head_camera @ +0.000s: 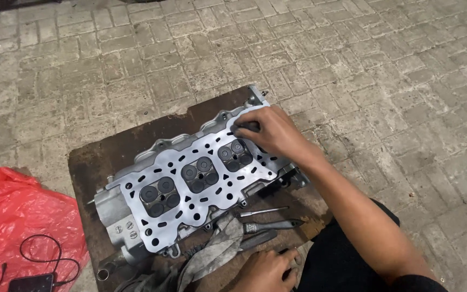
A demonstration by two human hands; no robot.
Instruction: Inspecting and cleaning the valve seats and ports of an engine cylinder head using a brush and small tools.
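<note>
Grey paving bricks (136,59) cover the ground, and on them lies a dark, stained board (109,151) that carries an aluminium cylinder head (190,184), laid with its flat gasket face up and its combustion chambers and valves showing in a row. The right hand (271,132) rests on the far end of that face, fingers bent and pressing a small dark pad or block against the metal; what exactly it grips is too hidden to tell. The left hand (266,270) sits low at the near edge of the board, fingers curled loosely beside a grey rag (217,251), though whether it holds anything I cannot tell. As a judgement, the head overhangs the board at its far corner, so hard pressure there could rock or slide it, and grit from the bricks could be dragged across the machined face and score it. Just beside the head, on the near side, lie a screwdriver (274,224) and a thin metal rod (263,212), close enough to snag the rag or roll underfoot. Off to the left, a red plastic bag (17,216) holds a small black device (31,282) with a looping cable, well apart from the hands.
</note>
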